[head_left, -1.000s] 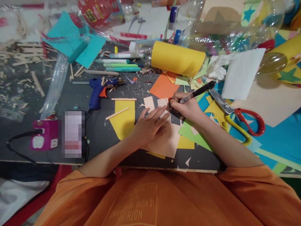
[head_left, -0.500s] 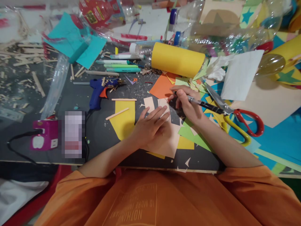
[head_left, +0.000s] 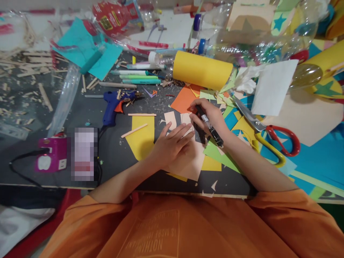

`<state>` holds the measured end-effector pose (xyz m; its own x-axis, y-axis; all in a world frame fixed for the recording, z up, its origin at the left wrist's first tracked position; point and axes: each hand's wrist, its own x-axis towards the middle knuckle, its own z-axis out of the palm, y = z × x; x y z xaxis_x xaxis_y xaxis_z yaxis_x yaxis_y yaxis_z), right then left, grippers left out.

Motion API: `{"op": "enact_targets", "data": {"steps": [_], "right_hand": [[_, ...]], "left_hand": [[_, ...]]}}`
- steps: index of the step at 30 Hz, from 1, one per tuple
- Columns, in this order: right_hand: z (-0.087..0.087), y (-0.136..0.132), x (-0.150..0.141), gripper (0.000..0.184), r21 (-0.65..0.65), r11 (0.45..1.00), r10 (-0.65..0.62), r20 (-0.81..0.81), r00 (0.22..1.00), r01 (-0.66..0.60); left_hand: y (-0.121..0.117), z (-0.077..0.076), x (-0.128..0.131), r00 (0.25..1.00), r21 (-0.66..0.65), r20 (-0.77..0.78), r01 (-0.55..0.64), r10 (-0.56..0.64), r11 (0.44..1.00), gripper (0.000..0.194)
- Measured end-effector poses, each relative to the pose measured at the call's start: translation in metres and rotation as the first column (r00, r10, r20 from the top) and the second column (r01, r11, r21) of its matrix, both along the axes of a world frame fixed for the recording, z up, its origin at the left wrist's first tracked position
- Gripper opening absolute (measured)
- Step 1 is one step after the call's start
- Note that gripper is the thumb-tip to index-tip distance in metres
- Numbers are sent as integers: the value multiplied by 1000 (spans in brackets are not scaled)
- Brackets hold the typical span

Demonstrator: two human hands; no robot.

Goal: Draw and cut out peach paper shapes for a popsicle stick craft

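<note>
My left hand [head_left: 173,145] lies flat with fingers spread, pressing a small peach paper piece [head_left: 185,117] that bears a drawn line; the fingers cover most of it. A larger sheet of peach paper [head_left: 185,163] lies under that hand. In my right hand [head_left: 212,114] is a black pen [head_left: 211,129], its rear end slanting down toward my wrist. The fingertips of this hand are close to the right edge of the small piece, and the pen's tip is hidden. Another peach cutout [head_left: 170,120] rests just left of the small piece.
Red-and-yellow-handled scissors [head_left: 258,125] lie right of my right arm. A blue glue gun [head_left: 109,105] and yellow paper [head_left: 142,134] with thin sticks are on the left. Behind are markers [head_left: 139,77], a yellow-wrapped bottle [head_left: 202,70] and orange paper [head_left: 185,100].
My right hand has turned, and the pen has swung from pointing rightward to slanting down toward my wrist. My left hand stays nearly still on the paper.
</note>
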<state>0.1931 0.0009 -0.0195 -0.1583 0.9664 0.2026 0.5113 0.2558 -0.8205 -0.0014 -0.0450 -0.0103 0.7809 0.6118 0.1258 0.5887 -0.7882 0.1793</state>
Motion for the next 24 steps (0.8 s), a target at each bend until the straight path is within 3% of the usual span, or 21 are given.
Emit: {"op": "enact_targets", "data": {"steps": [4, 7, 12, 14, 19, 24], "right_hand": [[2, -1, -1, 6, -50, 999, 2, -7, 1000, -3], [3, 0, -1, 11, -83, 997, -8, -43, 999, 5], [3, 1, -5, 23, -163, 970, -211, -207, 955, 179], [5, 2, -5, 23, -191, 963, -242, -282, 928, 192], [8, 1, -3, 23, -155, 970, -235, -414, 879, 186], [9, -2, -2, 22, -91, 978, -209, -435, 876, 188]], "left_hand": [[0, 0, 0, 1000, -7, -2, 6, -6, 1000, 37], [0, 0, 0, 1000, 12, 25, 4, -4, 1000, 34], [1, 3, 0, 995, 1, 103, 10, -10, 1000, 35], [2, 4, -1, 994, 5, 112, 16, -16, 1000, 31], [3, 2, -2, 995, 30, 89, 42, -45, 999, 28], [3, 3, -2, 998, 10, 62, 7, -7, 1000, 33]]}}
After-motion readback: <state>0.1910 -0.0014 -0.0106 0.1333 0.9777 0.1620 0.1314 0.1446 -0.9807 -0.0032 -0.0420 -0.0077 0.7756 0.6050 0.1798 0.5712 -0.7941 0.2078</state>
